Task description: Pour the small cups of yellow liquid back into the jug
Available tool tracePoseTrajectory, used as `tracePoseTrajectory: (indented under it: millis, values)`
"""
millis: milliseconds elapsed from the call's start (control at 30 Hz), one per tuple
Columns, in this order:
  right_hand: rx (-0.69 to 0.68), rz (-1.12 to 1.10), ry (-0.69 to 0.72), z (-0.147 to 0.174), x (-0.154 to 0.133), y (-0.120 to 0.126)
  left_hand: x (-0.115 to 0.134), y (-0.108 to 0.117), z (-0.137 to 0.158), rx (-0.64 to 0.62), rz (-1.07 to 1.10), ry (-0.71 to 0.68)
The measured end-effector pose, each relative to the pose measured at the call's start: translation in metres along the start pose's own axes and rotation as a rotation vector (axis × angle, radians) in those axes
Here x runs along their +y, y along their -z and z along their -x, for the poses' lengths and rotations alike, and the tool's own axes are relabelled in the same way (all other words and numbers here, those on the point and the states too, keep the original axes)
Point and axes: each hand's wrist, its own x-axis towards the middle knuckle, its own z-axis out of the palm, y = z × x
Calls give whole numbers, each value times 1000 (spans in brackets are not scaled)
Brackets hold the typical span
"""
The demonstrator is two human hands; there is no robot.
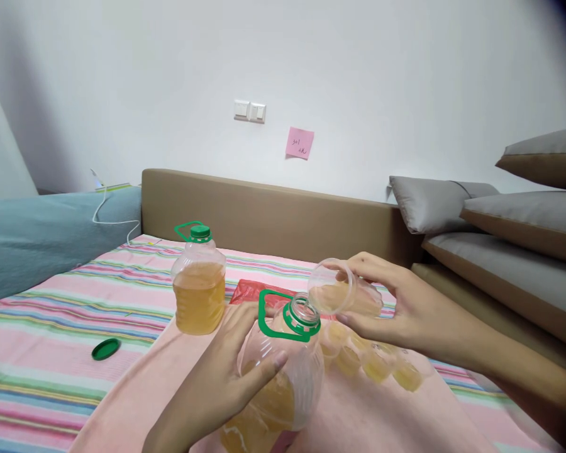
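Note:
My left hand (pixel 231 365) is wrapped round the shoulder of a clear plastic jug (pixel 306 377), which is uncapped and partly filled with amber liquid. A green carry handle (pixel 263 318) rings the jug's neck. In my right hand (pixel 387 296) is a clear plastic cup (pixel 332 286), tipped to the left with its rim at the jug's mouth. Whether liquid is left inside the cup is hard to make out. Under my right hand stand several clear cups (pixel 377 363) holding yellowish liquid.
A second jug (pixel 199 296) of amber liquid, with its green cap on, stands behind to the left. A loose green cap (pixel 106 348) lies on the striped sheet (pixel 42 352). Behind are a red plastic bag (pixel 245 291) and a brown headboard (pixel 264 214); grey cushions (pixel 523 270) are stacked right.

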Motion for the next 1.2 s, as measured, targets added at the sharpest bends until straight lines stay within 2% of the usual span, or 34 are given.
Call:
tracePoseTrajectory:
  millis: [533, 767, 1200]
  values:
    - [-64, 16, 7, -2, -7, 7, -1, -1, -1, -50, 56, 51]
    - [-78, 32, 0, -2, -6, 10, 1, -1, -4, -26, 36, -33]
    - [-84, 57, 20, -5, -16, 12, 0, -2, -5, -19, 9, -48]
